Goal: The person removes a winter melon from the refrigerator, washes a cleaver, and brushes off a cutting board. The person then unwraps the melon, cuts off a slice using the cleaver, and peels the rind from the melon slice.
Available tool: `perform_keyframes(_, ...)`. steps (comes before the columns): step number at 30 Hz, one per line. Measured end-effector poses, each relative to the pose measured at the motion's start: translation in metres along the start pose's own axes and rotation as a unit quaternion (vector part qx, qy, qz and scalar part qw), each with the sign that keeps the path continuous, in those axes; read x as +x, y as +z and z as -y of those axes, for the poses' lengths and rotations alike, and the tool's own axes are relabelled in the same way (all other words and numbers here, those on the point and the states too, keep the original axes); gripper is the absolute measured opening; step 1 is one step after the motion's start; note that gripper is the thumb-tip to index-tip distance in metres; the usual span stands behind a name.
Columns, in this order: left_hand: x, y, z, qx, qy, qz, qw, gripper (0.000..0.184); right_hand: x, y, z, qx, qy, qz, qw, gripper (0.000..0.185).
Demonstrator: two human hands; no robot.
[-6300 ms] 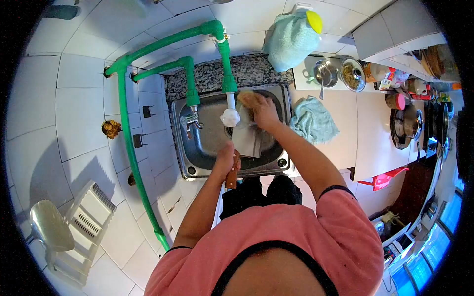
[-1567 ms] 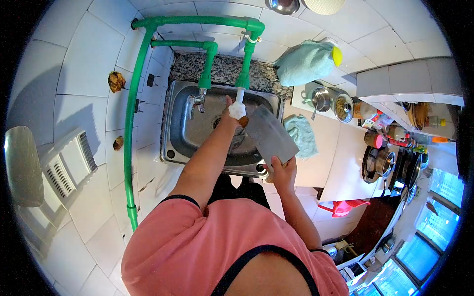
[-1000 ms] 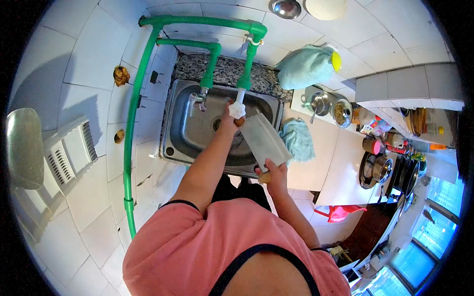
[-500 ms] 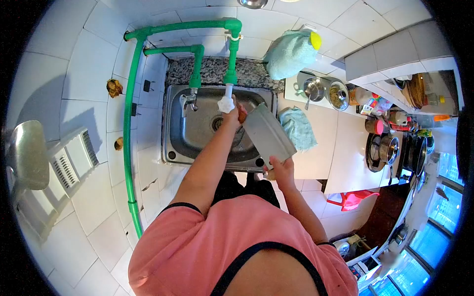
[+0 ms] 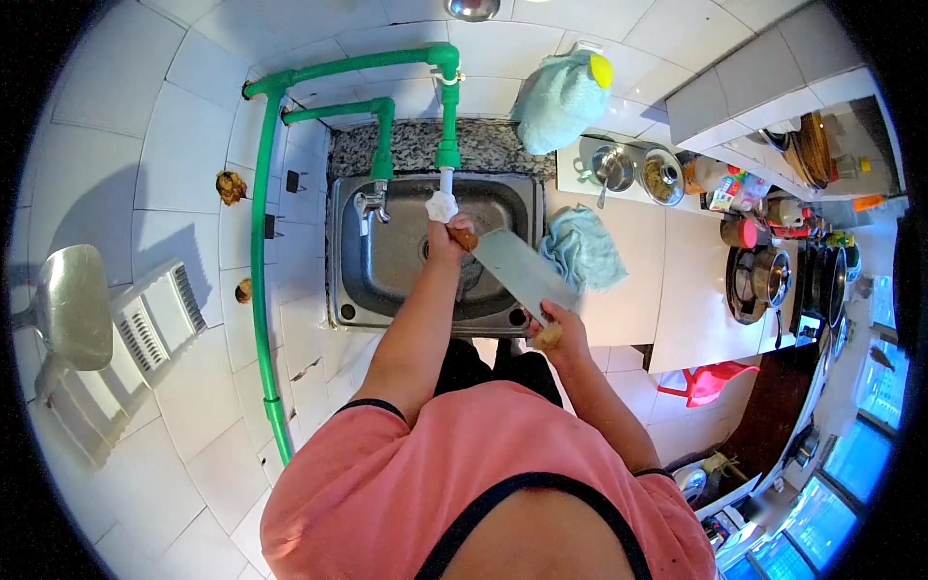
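Note:
A cleaver (image 5: 525, 271) with a broad grey blade and a brown wooden handle slants across the right front part of the metal sink (image 5: 338, 280). My left hand (image 5: 447, 238) is closed round the handle, just below the white tap knob (image 5: 442, 206). At the blade's far end, my right hand (image 5: 568, 334) is closed with its thumb against the metal. A small tan lump (image 5: 547, 337) shows in the right hand's fingers; its kind I cannot make out. Right of the blade lies a crumpled light-blue cloth (image 5: 586, 249) on the counter.
Green pipes (image 5: 259, 242) run along the wall to two taps. Another blue cloth (image 5: 561, 104) hangs at the back. On the right stand a small pot (image 5: 614, 166), a lidded bowl (image 5: 663, 178) and several jars. A red stool (image 5: 710, 383) is below the counter.
The cleaver has tilted, so its blade looks narrower. My right hand has come slightly lower and shows more of the tan lump. My left hand stays on the handle.

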State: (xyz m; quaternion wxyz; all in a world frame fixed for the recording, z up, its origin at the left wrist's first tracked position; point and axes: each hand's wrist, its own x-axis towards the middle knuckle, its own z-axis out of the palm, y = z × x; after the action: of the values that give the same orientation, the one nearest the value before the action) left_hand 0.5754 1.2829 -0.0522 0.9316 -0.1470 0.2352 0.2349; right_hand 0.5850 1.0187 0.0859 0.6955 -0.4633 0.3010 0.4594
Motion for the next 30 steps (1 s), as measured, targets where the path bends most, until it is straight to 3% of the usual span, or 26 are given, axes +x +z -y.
perform_keyframes(1, -0.002, 0.006, 0.002, 0.003, -0.004, -0.001, 1.0, 0.024, 0.002, 0.003, 0.001, 0.096, 0.063, 0.029, 0.993, 0.035)
perform_keyframes(2, -0.003, 0.012, 0.005, 0.018, -0.005, -0.022, 1.0, 0.025, -0.002, 0.006, -0.005, 0.102, 0.061, 0.027, 0.993, 0.035)
perform_keyframes(4, 0.004, 0.02, 0.009, 0.034, -0.005, -0.037, 0.999, 0.027, -0.013, 0.028, -0.009, -0.028, -0.125, -0.026, 0.991, 0.039)
perform_keyframes(6, 0.012, 0.008, 0.008, 0.225, 0.035, -0.099, 0.969, 0.027, -0.014, 0.027, -0.008, -0.102, -0.182, -0.012, 0.978, 0.036)
perform_keyframes(8, 0.01, 0.018, 0.016, 0.31, 0.066, -0.152, 0.936, 0.028, 0.0, 0.008, -0.016, -0.349, -0.235, 0.007, 0.907, 0.034)
perform_keyframes(9, 0.009, 0.025, 0.02, 0.416, 0.11, -0.168, 0.887, 0.028, 0.005, -0.002, -0.017, -0.497, -0.321, 0.027, 0.806, 0.032)
perform_keyframes(10, 0.008, 0.029, 0.023, 0.513, 0.153, -0.182, 0.825, 0.028, 0.001, 0.002, -0.011, -0.496, -0.322, 0.025, 0.806, 0.032)
perform_keyframes(11, 0.008, 0.024, 0.018, 0.464, 0.145, -0.133, 0.864, 0.026, -0.007, 0.011, -0.004, -0.446, -0.305, 0.032, 0.841, 0.034)
perform_keyframes(12, 0.008, 0.02, 0.009, 0.464, 0.145, -0.132, 0.864, 0.026, -0.011, 0.017, 0.0, -0.392, -0.287, 0.039, 0.873, 0.035)
perform_keyframes(13, 0.009, 0.021, -0.002, 0.387, 0.104, -0.149, 0.904, 0.026, -0.008, 0.016, -0.002, -0.369, -0.279, 0.052, 0.885, 0.034)
perform_keyframes(15, 0.012, 0.019, -0.013, 0.307, 0.151, -0.229, 0.911, 0.025, -0.004, 0.012, 0.004, -0.352, -0.256, 0.048, 0.899, 0.033)
perform_keyframes(18, 0.001, 0.004, -0.048, 0.279, 0.123, -0.186, 0.934, 0.023, 0.009, 0.013, 0.01, -0.313, -0.214, 0.029, 0.925, 0.031)
perform_keyframes(19, 0.0, -0.023, -0.076, 0.202, 0.053, -0.072, 0.975, 0.021, 0.017, 0.012, 0.015, -0.28, -0.184, 0.024, 0.942, 0.03)
perform_keyframes(20, -0.011, -0.018, -0.083, 0.207, 0.053, -0.073, 0.974, 0.021, 0.029, 0.013, 0.021, -0.245, -0.155, 0.018, 0.957, 0.028)
perform_keyframes(23, -0.052, 0.0, -0.092, 0.018, -0.026, 0.178, 0.984, 0.019, 0.088, 0.01, 0.019, -0.22, -0.176, 0.012, 0.959, 0.026)
perform_keyframes(24, -0.059, 0.008, -0.096, 0.022, -0.027, 0.178, 0.983, 0.019, 0.107, 0.009, 0.022, -0.217, -0.176, 0.013, 0.96, 0.026)
perform_keyframes(26, -0.076, 0.022, -0.108, 0.209, -0.01, 0.07, 0.975, 0.02, 0.139, 0.01, 0.027, -0.312, -0.245, -0.016, 0.918, 0.033)
perform_keyframes(27, -0.088, 0.026, -0.111, 0.203, -0.032, 0.042, 0.978, 0.021, 0.155, 0.012, 0.033, -0.308, -0.245, -0.014, 0.919, 0.033)
perform_keyframes(28, -0.101, 0.033, -0.112, 0.206, -0.032, 0.04, 0.977, 0.021, 0.169, 0.012, 0.039, -0.393, -0.266, -0.016, 0.88, 0.037)
perform_keyframes(29, -0.115, 0.039, -0.112, 0.25, -0.114, 0.035, 0.961, 0.032, 0.178, 0.016, 0.042, -0.475, -0.282, -0.018, 0.833, 0.043)
perform_keyframes(30, -0.125, 0.043, -0.115, 0.291, -0.195, 0.028, 0.936, 0.047, 0.188, 0.022, 0.043, -0.473, -0.279, -0.017, 0.836, 0.043)
